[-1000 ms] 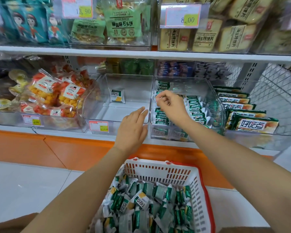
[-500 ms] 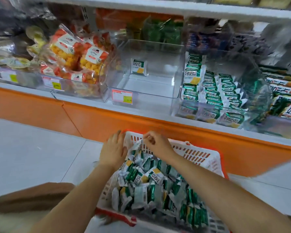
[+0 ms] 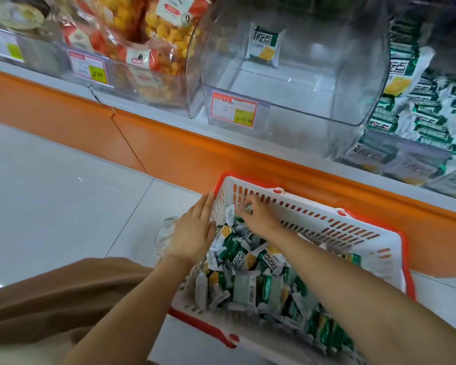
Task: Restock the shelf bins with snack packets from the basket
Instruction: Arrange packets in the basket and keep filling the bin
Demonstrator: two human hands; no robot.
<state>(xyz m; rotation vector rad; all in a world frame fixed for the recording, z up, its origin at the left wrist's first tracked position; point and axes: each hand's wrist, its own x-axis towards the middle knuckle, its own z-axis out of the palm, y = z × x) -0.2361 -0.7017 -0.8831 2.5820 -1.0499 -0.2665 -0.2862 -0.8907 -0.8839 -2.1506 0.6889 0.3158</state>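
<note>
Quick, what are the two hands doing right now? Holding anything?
The left hand is open, flat against the basket, holding nothing.
The right hand is closed on a packet inside the basket.

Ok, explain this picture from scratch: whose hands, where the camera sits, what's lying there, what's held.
No machine here: the work is done bare-handed, filmed by one camera worn on the head, looking down. On the floor stands a white plastic basket with a red rim, full of small green-and-white snack packets. On the shelf above, a clear plastic bin holds a single such packet; the bin to its right is packed with them. The left hand lies flat against the basket's left side, holding nothing. The right hand reaches into the far corner, fingers curled among packets; whether it grips one is unclear.
</note>
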